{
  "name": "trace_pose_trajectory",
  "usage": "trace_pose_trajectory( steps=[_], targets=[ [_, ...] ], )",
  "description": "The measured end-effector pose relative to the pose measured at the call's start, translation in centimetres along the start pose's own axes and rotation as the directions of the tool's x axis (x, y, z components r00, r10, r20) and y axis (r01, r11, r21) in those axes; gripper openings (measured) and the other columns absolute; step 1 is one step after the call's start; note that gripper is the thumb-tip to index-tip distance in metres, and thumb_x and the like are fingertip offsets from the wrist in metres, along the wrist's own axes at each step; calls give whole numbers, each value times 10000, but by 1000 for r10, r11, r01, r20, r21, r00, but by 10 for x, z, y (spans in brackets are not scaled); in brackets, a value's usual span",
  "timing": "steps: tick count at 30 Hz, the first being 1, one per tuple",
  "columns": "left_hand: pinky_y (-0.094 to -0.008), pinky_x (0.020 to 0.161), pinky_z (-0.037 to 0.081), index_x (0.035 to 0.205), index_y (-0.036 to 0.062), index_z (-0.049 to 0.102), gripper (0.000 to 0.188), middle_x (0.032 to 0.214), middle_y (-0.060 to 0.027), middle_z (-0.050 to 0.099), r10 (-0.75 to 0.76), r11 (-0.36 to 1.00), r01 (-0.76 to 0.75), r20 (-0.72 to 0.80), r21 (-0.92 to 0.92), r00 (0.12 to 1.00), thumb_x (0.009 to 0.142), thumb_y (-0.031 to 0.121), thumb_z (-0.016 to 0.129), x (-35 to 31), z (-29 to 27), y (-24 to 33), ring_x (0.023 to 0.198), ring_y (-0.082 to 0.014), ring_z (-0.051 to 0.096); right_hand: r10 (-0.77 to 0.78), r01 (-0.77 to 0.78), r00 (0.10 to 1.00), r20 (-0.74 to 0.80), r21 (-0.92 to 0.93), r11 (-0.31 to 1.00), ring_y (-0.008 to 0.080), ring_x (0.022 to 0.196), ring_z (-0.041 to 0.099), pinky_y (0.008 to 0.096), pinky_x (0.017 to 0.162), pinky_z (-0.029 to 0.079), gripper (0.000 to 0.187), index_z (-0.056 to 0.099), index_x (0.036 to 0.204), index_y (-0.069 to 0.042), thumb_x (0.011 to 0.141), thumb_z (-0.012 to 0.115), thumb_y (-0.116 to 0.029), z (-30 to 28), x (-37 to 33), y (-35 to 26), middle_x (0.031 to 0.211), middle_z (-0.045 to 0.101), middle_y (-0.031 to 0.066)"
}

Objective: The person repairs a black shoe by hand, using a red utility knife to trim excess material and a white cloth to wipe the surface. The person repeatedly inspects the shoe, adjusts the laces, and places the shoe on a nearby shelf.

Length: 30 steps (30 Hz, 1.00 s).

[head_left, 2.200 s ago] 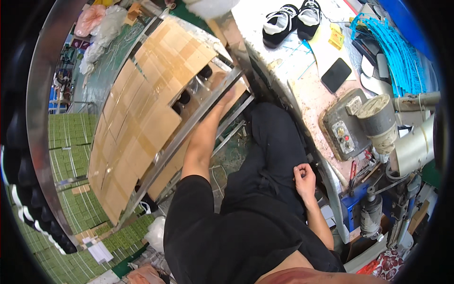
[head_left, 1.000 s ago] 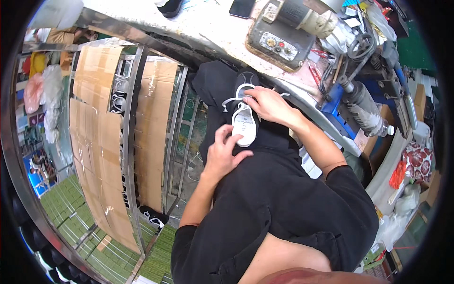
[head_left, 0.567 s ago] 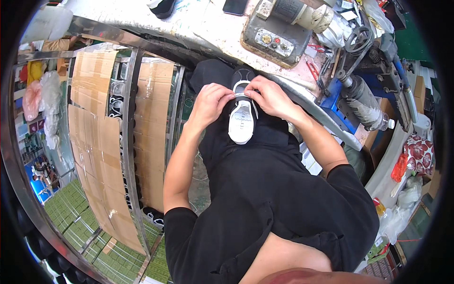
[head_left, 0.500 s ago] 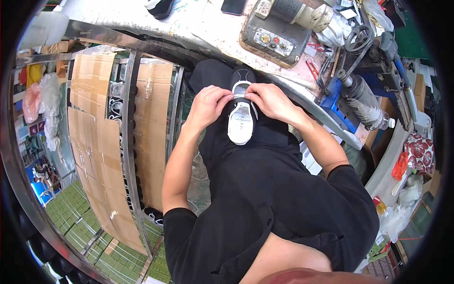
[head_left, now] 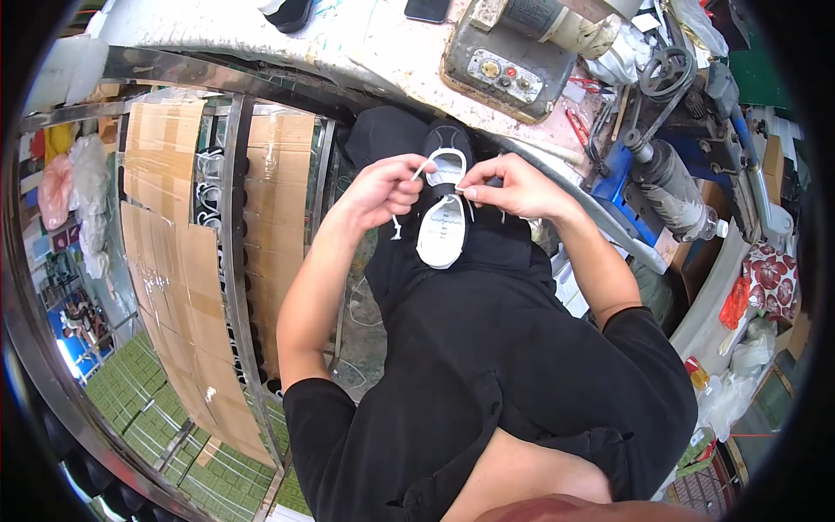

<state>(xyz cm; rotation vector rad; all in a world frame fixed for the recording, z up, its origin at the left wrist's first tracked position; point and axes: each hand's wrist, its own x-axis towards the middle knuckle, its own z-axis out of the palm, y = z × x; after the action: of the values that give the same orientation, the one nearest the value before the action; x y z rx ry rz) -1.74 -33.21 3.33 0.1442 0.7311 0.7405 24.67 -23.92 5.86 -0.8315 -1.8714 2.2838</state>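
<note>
A black and white sneaker point(head_left: 442, 233) rests on my lap, its black toe away from me and its white insole showing through the opening. From the front of the shoe a white shoelace point(head_left: 421, 170) runs into my left hand point(head_left: 388, 191). Thumb and fingers are closed on it, and a loose end hangs below that hand. On the shoe's other side, my right hand point(head_left: 506, 186) pinches at the edge of the lacing area. A short piece of white lace shows under its fingertips; the exact grip is partly hidden.
A worktable point(head_left: 365, 43) ahead carries a phone point(head_left: 427, 9), another shoe point(head_left: 290, 13), a grimy machine with knobs point(head_left: 504, 74) and red-handled pliers point(head_left: 577, 127). At left stands a metal rack point(head_left: 235, 200) with cardboard sheets point(head_left: 178, 287) and shoes behind them. A blue-based machine point(head_left: 622, 196) is at right.
My hands have moved apart from over the shoe's front. The left has gone left and slightly down, drawing out white lace; the right has shifted a little right and down.
</note>
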Motion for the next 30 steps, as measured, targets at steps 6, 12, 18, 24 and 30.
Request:
trace_pose_trajectory(
  steps=[6,12,18,24,30],
  targets=[
    [-159,435,259,1186,22,694,244,745,-16,644,-105,886,121,-59,447,993,950,72,651,30,19,30,534,-1,437,-69,60,982,-177,-57,997,67,695,604,230,628,474,187,734,966,0,947,711,-185,-5,32,-2,821,701,22],
    [-260,629,497,1023,-1,747,177,816,-51,700,355,417,-160,2,895,935,895,122,741,23,22,27,709,-145,667,233,-228,968,-91,58,972,58,587,563,233,552,441,246,717,1045,1,992,637,-224,-15,39,11,671,641,14],
    [-308,668,532,987,51,752,133,871,-85,639,659,108,-271,135,957,740,855,61,745,15,31,6,774,-220,658,166,-152,986,-10,348,925,19,454,431,201,397,282,223,730,1056,-25,962,684,-223,-1,42,41,610,576,-13],
    [-321,648,547,926,161,762,188,1008,-62,546,723,-231,-377,417,897,550,760,93,820,25,25,-20,778,-196,638,242,-186,969,-50,501,845,15,431,392,186,386,245,226,707,924,16,924,753,-205,-3,43,51,611,572,-8],
    [-299,664,519,902,201,783,265,1038,-58,517,545,-393,-425,579,815,607,695,49,846,31,34,-5,799,-177,617,130,-199,971,199,381,903,0,438,370,194,388,219,252,722,867,29,924,756,-214,-18,47,46,642,605,2]
  ],
)
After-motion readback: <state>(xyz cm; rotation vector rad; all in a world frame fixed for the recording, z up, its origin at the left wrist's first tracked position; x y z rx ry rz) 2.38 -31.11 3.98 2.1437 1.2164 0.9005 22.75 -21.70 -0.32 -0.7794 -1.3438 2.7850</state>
